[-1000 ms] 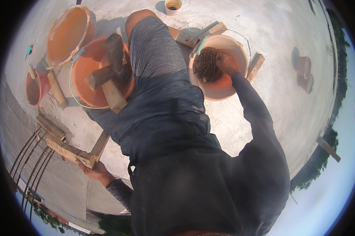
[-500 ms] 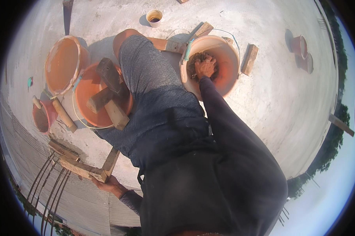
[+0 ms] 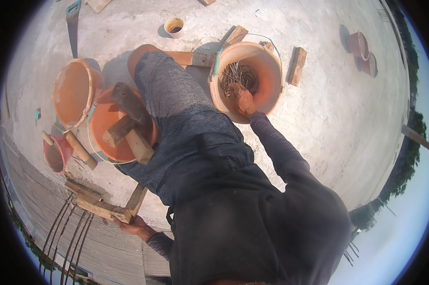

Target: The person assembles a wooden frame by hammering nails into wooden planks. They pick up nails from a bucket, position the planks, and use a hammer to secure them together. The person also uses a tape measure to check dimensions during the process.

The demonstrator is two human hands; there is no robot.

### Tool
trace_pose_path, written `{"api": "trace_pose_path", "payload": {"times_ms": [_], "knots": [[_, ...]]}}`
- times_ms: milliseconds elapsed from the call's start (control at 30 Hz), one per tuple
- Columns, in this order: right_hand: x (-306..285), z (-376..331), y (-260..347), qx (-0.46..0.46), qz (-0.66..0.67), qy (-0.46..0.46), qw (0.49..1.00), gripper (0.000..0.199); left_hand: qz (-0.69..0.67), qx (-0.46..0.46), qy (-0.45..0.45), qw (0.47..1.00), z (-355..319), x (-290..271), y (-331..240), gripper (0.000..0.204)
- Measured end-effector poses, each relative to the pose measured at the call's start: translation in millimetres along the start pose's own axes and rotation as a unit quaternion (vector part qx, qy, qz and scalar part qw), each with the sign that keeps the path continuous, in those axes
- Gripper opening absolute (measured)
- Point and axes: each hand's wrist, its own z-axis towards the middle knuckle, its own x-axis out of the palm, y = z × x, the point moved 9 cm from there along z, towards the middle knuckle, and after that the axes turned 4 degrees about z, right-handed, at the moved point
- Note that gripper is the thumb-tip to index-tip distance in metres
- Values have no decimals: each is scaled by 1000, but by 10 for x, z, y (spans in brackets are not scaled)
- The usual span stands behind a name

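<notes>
My right hand (image 3: 243, 100) reaches into an orange bucket (image 3: 272, 76) with a wire handle, at the upper middle. Nails (image 3: 235, 72) lie loose in a pile at its bottom. The fingers are curled closed at the pile's near edge, pinching nails; the fingertips are partly hidden. At the lower left, my left hand (image 3: 137, 227) grips a corner of a wooden frame (image 3: 100, 205) made of short joined timber pieces. Its fingers go under the wood and are partly out of sight.
Left of my leg stands an orange bucket (image 3: 96, 128) holding wood blocks (image 3: 131, 102). Beyond it are another orange bucket (image 3: 61, 95), a small red bucket (image 3: 68, 145) and a handsaw (image 3: 72, 33). Steel bars (image 3: 67, 237) stick up beside the frame. A cup (image 3: 174, 24) and wood offcut (image 3: 297, 66) lie ahead.
My right hand has drawn back toward me inside the bucket, from spread over the pile to curled at its near side, uncovering the nails. My left hand still holds the frame.
</notes>
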Motion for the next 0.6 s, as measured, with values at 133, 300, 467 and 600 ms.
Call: {"api": "trace_pose_path", "payload": {"times_ms": [133,300,467,600], "knots": [[-282,42,-992,214,-88,-43,972,24,6,11,-3,1000,-31,2,-23,56],[-352,282,-1730,266,-80,-35,960,27,-2,11,-20,1000,-43,-61,-2,54],[7,703,-1855,29,-164,-43,985,23,84,34,-6,996,57,-203,46,54],[377,662,-2625,214,200,-198,935,20,4,11,-18,1000,128,-334,138,55]]}}
